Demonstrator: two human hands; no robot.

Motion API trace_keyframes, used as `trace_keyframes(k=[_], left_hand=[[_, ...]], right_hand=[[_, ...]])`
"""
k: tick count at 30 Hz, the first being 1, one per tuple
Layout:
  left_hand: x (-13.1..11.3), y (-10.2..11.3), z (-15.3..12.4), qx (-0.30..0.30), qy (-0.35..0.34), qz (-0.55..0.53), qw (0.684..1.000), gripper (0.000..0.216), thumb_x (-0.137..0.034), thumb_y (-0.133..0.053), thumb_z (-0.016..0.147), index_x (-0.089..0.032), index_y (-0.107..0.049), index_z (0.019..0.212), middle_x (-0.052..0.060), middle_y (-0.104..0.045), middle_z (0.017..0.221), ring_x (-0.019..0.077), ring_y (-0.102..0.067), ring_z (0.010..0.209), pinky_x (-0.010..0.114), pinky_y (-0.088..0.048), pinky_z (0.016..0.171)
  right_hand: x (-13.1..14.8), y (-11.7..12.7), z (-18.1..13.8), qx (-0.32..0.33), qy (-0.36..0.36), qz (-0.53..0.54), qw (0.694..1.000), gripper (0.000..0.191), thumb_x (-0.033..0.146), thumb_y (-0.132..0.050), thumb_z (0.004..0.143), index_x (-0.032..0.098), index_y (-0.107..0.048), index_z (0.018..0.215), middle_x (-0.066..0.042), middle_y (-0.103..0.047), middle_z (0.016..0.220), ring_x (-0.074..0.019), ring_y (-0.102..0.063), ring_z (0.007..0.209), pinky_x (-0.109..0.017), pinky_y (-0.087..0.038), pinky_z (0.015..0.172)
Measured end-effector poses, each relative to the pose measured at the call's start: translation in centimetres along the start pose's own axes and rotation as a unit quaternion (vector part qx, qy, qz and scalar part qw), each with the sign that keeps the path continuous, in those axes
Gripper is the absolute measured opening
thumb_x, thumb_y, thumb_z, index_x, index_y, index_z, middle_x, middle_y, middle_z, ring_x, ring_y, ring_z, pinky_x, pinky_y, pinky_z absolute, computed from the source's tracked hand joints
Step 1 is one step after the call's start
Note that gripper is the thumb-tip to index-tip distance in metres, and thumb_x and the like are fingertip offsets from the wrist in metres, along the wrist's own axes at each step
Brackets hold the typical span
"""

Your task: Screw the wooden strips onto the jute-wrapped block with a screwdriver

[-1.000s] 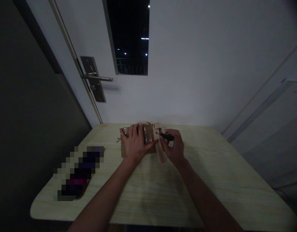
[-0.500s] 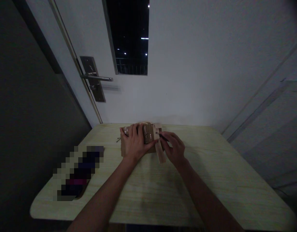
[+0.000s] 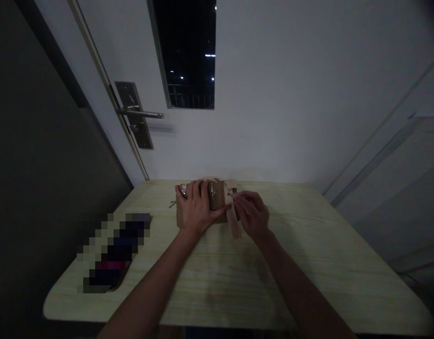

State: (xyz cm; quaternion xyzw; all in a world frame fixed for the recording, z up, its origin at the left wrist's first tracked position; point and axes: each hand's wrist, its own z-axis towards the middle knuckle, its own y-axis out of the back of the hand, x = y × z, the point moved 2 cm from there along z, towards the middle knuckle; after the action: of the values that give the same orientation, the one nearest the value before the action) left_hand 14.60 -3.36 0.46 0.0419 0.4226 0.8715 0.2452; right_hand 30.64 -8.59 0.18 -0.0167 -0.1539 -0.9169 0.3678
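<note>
A brown cardboard block (image 3: pixel 214 195) with shiny clear tape lies near the back of the table. My left hand (image 3: pixel 196 209) grips it from above, fingers across its top and thumb toward its right end. At that end is a pale flat piece (image 3: pixel 228 192) with small dark holes, and a pale strip (image 3: pixel 234 223) hangs from it toward me. My right hand (image 3: pixel 253 214) is closed in a pinch right beside the holes; what its fingertips hold is hidden. Thin nail-like pieces (image 3: pixel 172 204) are at the block's left end.
The pale wooden table (image 3: pixel 210 282) stands against a white door (image 3: pixel 273 94) with a metal handle (image 3: pixel 142 113) and a dark window (image 3: pixel 188 52). A blurred-out dark object (image 3: pixel 114 254) lies at the table's left side.
The dark slender thing visible between my right fingertips before is hidden now, and those fingers have shifted slightly. My left hand and the block stay in place.
</note>
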Motion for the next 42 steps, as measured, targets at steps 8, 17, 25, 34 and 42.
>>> trace_keyframes(k=[8, 17, 25, 34, 42], left_hand=[[0.1, -0.3, 0.0, -0.002, 0.001, -0.006, 1.0, 0.085, -0.075, -0.048, 0.074, -0.016, -0.039, 0.135, 0.019, -0.047, 0.136, 0.0349, -0.038, 0.128, 0.066, 0.001, 0.112], [0.0, -0.2, 0.0, 0.0, 0.004, 0.003, 1.0, 0.084, -0.074, -0.047, 0.075, -0.014, -0.04, 0.134, 0.02, -0.047, 0.135, 0.0359, -0.039, 0.127, 0.067, 0.0, 0.111], [0.0, 0.0, 0.1, 0.001, 0.0, 0.009, 1.0, 0.081, -0.072, -0.047, 0.076, -0.016, -0.04, 0.134, 0.019, -0.048, 0.135, 0.0356, -0.04, 0.126, 0.067, -0.003, 0.111], [0.0, -0.1, 0.0, -0.002, -0.006, 0.003, 1.0, 0.083, -0.072, -0.048, 0.076, -0.014, -0.039, 0.134, 0.019, -0.048, 0.135, 0.035, -0.039, 0.127, 0.067, -0.001, 0.111], [0.1, -0.2, 0.0, -0.004, -0.002, -0.005, 1.0, 0.083, -0.074, -0.051, 0.074, -0.016, -0.041, 0.133, 0.019, -0.048, 0.134, 0.0356, -0.04, 0.127, 0.067, -0.002, 0.111]], right_hand=[[0.4, 0.2, 0.0, 0.035, -0.002, 0.037, 0.999, 0.048, 0.011, -0.043, 0.088, 0.028, -0.048, 0.133, -0.008, -0.064, 0.109, -0.0177, -0.065, 0.095, -0.033, -0.059, 0.075], [0.5, 0.3, 0.4, -0.013, -0.027, 0.011, 0.999, 0.024, 0.018, -0.059, 0.085, 0.03, -0.066, 0.106, -0.002, -0.067, 0.091, -0.0127, -0.067, 0.074, -0.025, -0.059, 0.062], [1.0, 0.3, 0.4, 0.043, -0.016, 0.031, 0.998, 0.043, 0.014, -0.044, 0.09, 0.028, -0.049, 0.131, -0.007, -0.066, 0.11, -0.0179, -0.066, 0.1, -0.034, -0.06, 0.079], [0.5, 0.4, 0.4, 0.0, -0.011, 0.003, 1.0, 0.028, 0.016, -0.055, 0.087, 0.03, -0.061, 0.112, -0.004, -0.064, 0.098, -0.0141, -0.066, 0.081, -0.027, -0.059, 0.064], [0.5, 0.2, 0.3, 0.002, -0.025, 0.042, 0.999, 0.047, 0.01, -0.047, 0.088, 0.029, -0.046, 0.131, -0.007, -0.065, 0.109, -0.0174, -0.065, 0.097, -0.03, -0.059, 0.07]])
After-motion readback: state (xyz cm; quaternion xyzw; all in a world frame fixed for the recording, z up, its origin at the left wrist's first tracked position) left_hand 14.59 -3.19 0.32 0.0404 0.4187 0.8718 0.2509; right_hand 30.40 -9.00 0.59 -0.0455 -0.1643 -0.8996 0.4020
